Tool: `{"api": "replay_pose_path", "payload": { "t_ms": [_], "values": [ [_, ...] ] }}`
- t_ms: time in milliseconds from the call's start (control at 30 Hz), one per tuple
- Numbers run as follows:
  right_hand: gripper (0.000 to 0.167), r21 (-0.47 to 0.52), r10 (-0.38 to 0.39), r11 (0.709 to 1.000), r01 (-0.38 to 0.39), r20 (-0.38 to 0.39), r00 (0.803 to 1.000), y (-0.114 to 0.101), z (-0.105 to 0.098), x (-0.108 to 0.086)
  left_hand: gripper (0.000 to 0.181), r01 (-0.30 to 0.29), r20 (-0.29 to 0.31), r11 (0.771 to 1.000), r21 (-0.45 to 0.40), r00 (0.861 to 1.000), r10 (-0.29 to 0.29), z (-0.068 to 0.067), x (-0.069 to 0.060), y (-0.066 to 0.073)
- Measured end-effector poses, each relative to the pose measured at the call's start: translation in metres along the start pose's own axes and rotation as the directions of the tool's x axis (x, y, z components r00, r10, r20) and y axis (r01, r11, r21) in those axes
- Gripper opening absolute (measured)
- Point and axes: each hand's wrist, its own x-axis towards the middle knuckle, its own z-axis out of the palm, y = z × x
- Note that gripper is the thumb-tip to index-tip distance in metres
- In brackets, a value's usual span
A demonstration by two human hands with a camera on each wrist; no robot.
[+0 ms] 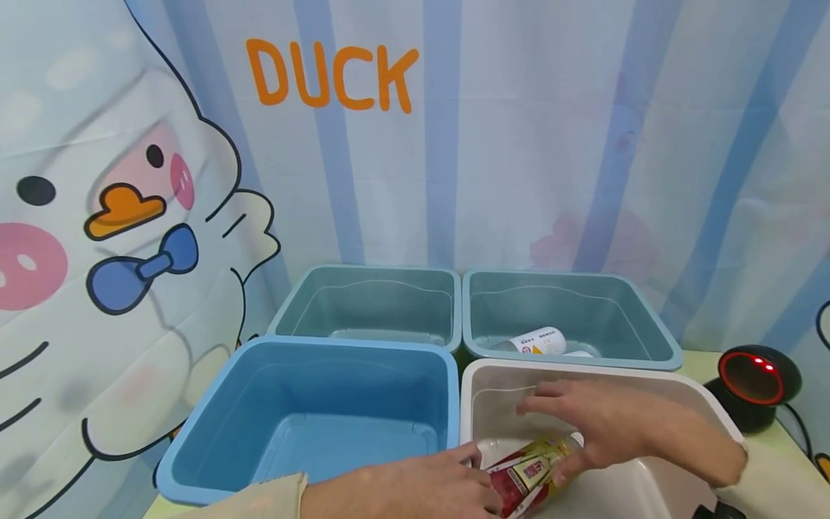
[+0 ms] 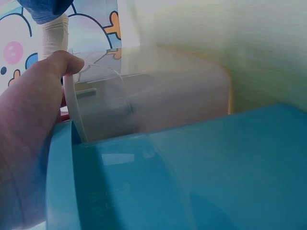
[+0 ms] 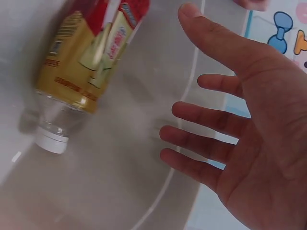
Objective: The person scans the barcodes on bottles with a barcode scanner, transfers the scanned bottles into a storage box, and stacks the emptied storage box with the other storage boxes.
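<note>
A clear bottle with a red and yellow label (image 1: pixel 528 472) and a white cap (image 3: pixel 52 140) lies tilted inside the off-white bin (image 1: pixel 493 367). My right hand (image 1: pixel 603 425) reaches over the bin near the capped end. Its fingers are spread and stand apart from the bottle in the right wrist view. At the red end of the bottle is my left hand (image 1: pixel 415 490), its fingertips beside or against the label; whether they grip it is hidden. In the left wrist view, the left thumb (image 2: pixel 69 62) shows by the off-white bin's rim.
A blue bin (image 1: pixel 305 342) stands to the left. Behind are two grey-green bins (image 1: pixel 376 270); the right one holds a white-labelled bottle (image 1: pixel 541 340) and another partly seen white item. A black device with a red-lit ring (image 1: pixel 752 378) stands at the right. A printed curtain hangs behind.
</note>
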Motion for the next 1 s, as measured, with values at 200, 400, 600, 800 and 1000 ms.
{"api": "replay_pose_path", "payload": {
  "t_ms": [200,400,600,800,1000],
  "values": [
    [0.076,0.049,0.035,0.998,-0.038,0.056,0.998,0.007,0.014,0.004,0.043,-0.003,-0.003,1.0,0.002,1.0,0.003,0.0,0.0,0.0],
    [0.074,0.065,0.049,0.996,-0.056,0.113,0.992,0.013,0.027,0.009,0.044,-0.002,-0.002,1.0,-0.02,1.0,0.002,0.001,-0.001,-0.001],
    [0.076,0.099,0.038,0.994,-0.052,0.142,0.989,0.019,0.037,0.011,0.044,-0.001,0.006,1.0,0.001,1.0,0.001,0.001,-0.001,0.0],
    [0.08,0.076,0.06,0.995,-0.072,0.159,0.985,0.022,0.043,0.011,0.045,-0.007,0.011,1.0,0.018,1.0,0.007,0.001,0.0,-0.002],
    [0.08,0.066,0.078,0.994,-0.09,0.167,0.983,0.024,0.048,0.013,0.045,-0.003,0.001,1.0,0.016,1.0,0.003,0.001,-0.001,-0.002]
  ]
}}
